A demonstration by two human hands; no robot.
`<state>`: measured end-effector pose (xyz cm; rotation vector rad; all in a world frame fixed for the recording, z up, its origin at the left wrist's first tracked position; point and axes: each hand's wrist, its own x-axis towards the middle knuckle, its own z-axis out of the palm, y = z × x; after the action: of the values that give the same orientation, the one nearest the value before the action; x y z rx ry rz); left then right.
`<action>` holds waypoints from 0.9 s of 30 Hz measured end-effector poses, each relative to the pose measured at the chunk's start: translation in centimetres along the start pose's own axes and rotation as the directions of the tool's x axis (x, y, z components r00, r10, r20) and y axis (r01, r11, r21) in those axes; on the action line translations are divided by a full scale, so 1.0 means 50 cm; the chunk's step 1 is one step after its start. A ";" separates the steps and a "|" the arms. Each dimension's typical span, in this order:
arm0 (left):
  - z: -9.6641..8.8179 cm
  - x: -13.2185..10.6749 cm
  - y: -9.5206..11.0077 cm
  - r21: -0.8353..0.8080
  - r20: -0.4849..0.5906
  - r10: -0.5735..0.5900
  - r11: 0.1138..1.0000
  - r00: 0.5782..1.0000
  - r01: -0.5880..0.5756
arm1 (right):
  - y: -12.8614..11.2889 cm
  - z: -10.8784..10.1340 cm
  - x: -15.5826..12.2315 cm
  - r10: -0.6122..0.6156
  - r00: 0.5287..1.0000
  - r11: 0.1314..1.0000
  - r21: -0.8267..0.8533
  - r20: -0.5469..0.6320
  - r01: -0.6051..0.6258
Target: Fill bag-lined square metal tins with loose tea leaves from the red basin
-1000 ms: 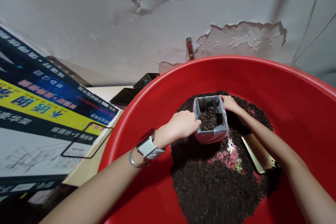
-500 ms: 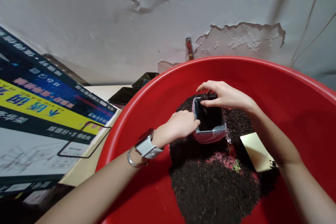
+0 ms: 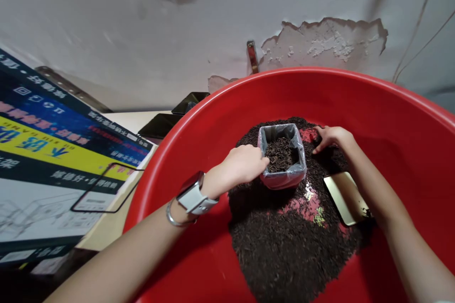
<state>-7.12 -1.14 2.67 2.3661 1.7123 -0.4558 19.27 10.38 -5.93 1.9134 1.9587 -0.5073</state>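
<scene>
A square box lined with a clear plastic bag (image 3: 284,181) stands among dark, loose tea-like leaves (image 3: 287,255) in a big red tub (image 3: 220,125). Leaves partly fill the box, their top below its rim. My left hand (image 3: 245,163) is closed on the left rim, thumb and fingers pinching the liner's edge. To the right of the box, my right hand (image 3: 332,139) touches the leaf pile with its fingers apart and curved downward. It holds nothing that I can make out. Below that hand lies a pale gold rectangular lid or tray (image 3: 344,196), partly behind my right forearm.
A printed cardboard box (image 3: 53,161) stands left of the tub, with a thin black frame (image 3: 106,189) before it. Dark angular pieces (image 3: 159,125) lie on a pale surface behind. The peeling wall (image 3: 142,33) rises beyond the tub's far rim.
My right hand has moved from over the box's opening to the leaves on its right. The leaves inside the box now show clearly. My left hand keeps its hold on the rim.
</scene>
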 end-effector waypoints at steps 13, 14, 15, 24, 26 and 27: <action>-0.009 -0.003 0.003 0.078 0.032 0.000 0.997 0.999 -0.002 | -0.111 0.103 0.119 -0.300 0.824 0.938 0.011 -0.481 0.348; -0.010 -0.004 0.004 0.098 0.044 0.006 0.995 0.999 -0.010 | -0.122 0.102 0.123 -0.324 0.808 0.930 -0.008 -0.492 0.368; -0.012 -0.005 0.004 0.117 0.058 0.012 0.993 0.998 -0.018 | -0.133 0.099 0.126 -0.336 0.801 0.927 -0.023 -0.496 0.374; -0.012 -0.005 0.005 0.083 0.047 -0.036 0.996 0.998 0.032 | -0.148 0.084 0.137 -0.161 0.819 0.981 -0.001 -0.550 0.192; -0.012 -0.005 0.005 0.093 0.058 -0.028 0.995 0.998 0.022 | -0.145 0.099 0.118 -0.174 0.822 0.978 0.005 -0.542 0.210; -0.012 -0.005 0.006 0.106 0.068 -0.015 0.994 0.998 0.008 | -0.144 0.107 0.106 -0.183 0.826 0.975 0.011 -0.533 0.223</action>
<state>-6.84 -1.25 3.32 2.3834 1.7127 -0.6373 11.97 12.25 -13.12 2.0576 2.5409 -0.0964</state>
